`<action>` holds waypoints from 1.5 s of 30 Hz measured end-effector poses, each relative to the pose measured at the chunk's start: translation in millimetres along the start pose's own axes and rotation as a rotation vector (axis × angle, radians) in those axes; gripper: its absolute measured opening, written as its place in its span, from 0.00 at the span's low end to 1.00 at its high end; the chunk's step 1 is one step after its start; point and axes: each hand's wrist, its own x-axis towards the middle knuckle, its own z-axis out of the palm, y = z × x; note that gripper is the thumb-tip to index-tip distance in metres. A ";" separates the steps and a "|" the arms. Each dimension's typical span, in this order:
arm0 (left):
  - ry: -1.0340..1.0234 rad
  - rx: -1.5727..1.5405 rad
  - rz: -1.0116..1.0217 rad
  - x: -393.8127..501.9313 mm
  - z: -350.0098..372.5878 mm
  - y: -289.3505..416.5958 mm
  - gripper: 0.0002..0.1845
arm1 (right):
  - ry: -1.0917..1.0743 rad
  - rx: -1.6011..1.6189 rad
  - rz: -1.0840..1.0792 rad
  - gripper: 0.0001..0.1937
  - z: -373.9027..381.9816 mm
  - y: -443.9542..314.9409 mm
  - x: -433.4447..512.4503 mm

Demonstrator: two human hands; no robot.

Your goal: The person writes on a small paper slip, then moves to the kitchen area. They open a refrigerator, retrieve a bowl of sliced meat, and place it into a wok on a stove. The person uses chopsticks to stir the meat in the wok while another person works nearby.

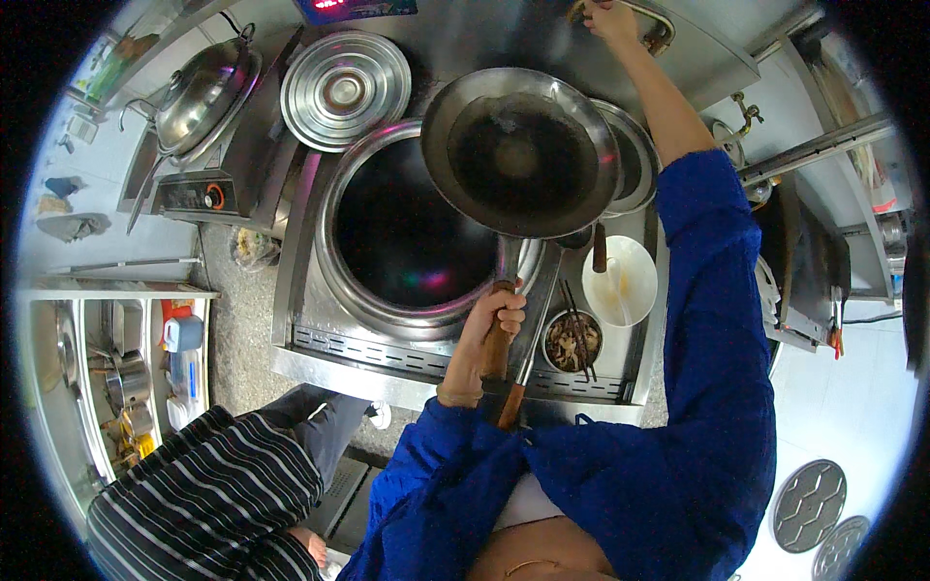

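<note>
My left hand [498, 316] grips the wooden handle of a steel wok [519, 152]. The wok hangs over the back right of a round black wok cooker [410, 225] with a steel rim. A dark, shiny patch fills its middle; whether that is liquid I cannot tell. At the top edge, my right hand [610, 22] has its fingers curled at a curved metal tube [665, 33] on the steel back panel. Below the wok at right are a white bowl [639, 283] with yellowish residue and a white spoon, and a small bowl of sliced food [559, 345] with chopsticks [580, 327] across it.
A long wooden-handled utensil [512, 407] slants beside the left wrist. A ridged metal lid [345, 91] lies behind the cooker. Another lidded wok [203, 102] stands on a unit at left. A person in a striped apron [218, 486] is close at lower left, near shelves [131, 294].
</note>
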 end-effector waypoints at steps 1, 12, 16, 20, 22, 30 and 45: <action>0.008 0.017 0.025 -1.6 2.1 -0.4 0.10 | -0.011 0.008 -0.108 0.17 3.6 1.4 -9.7; 0.022 0.229 0.049 -1.2 -4.5 4.5 0.04 | -0.521 1.232 1.282 0.17 -7.7 -80.7 -423.5; 0.053 0.265 0.042 -12.1 -6.2 9.7 0.04 | -0.712 1.233 1.053 0.15 16.2 -100.0 -416.1; 0.091 0.361 0.108 -30.5 -5.2 12.2 0.06 | -0.649 1.126 0.967 0.09 30.8 -109.7 -430.2; 0.112 0.398 0.130 -39.5 -5.7 15.1 0.07 | -0.632 1.099 0.934 0.08 38.6 -114.7 -437.9; 0.231 0.414 0.136 -78.3 -16.7 27.9 0.13 | -0.652 1.170 0.939 0.08 54.3 -147.4 -464.3; 0.361 0.422 0.169 -121.4 -90.9 65.7 0.07 | -0.702 1.194 0.790 0.14 134.1 -174.6 -526.0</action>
